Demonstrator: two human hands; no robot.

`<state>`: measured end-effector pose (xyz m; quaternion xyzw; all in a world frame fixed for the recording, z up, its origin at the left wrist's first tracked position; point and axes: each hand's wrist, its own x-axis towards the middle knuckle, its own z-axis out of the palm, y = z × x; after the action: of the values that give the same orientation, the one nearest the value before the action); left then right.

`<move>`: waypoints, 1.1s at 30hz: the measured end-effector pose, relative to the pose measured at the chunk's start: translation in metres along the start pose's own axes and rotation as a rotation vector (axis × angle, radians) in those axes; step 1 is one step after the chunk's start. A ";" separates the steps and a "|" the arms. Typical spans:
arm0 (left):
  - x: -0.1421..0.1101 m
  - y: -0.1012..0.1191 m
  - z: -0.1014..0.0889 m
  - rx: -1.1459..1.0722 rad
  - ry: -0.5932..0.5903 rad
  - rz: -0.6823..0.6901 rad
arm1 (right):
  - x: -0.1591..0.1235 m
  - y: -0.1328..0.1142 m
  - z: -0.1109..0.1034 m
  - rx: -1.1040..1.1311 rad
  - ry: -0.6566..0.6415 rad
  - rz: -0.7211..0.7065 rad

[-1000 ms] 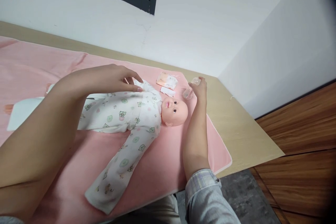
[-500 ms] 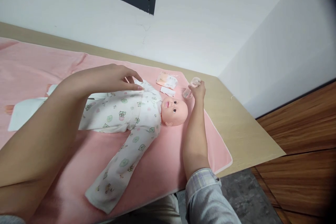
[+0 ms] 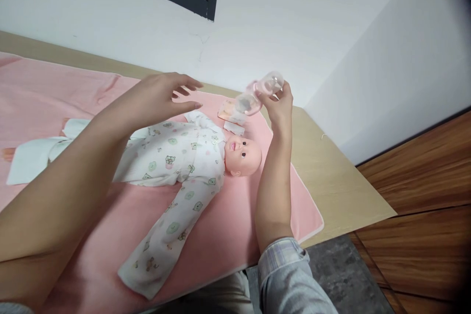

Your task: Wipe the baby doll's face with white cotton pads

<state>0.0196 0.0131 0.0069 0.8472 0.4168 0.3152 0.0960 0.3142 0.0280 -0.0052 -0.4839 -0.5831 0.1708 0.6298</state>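
A clear baby bottle (image 3: 248, 103) with pink parts is tilted in the air, its capped end up and to the right. My right hand (image 3: 280, 104) grips it near that cap, above the blanket's far right side. My left hand (image 3: 158, 100) hovers over the doll's chest, fingers stretched and apart, holding nothing. Below lies a baby doll (image 3: 243, 157) on its back, head to the right, in a white printed top (image 3: 176, 157) and pale trousers. One long sleeve (image 3: 172, 230) spreads towards me.
A pink blanket (image 3: 228, 235) covers much of the wooden table (image 3: 324, 171). Beside the doll's head lie an orange-and-white packet (image 3: 226, 109) and a small white piece (image 3: 234, 128). White walls (image 3: 294, 19) stand behind; wooden panels (image 3: 423, 186) are at right.
My right hand has lifted the bottle off the blanket, up and slightly left. My left hand has risen from the doll's chest, and its fingers have spread.
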 end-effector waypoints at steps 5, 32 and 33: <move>-0.005 0.011 -0.002 -0.103 0.216 0.063 | -0.035 -0.057 0.047 0.219 -0.231 -0.101; 0.015 -0.065 0.002 0.065 0.079 -0.273 | 0.012 0.049 -0.017 -0.221 -0.012 0.140; 0.015 -0.072 0.003 0.065 0.048 -0.291 | 0.009 0.061 -0.021 -0.255 0.026 0.220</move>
<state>-0.0186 0.0706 -0.0194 0.7726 0.5473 0.3047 0.1032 0.3569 0.0557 -0.0465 -0.6230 -0.5353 0.1571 0.5483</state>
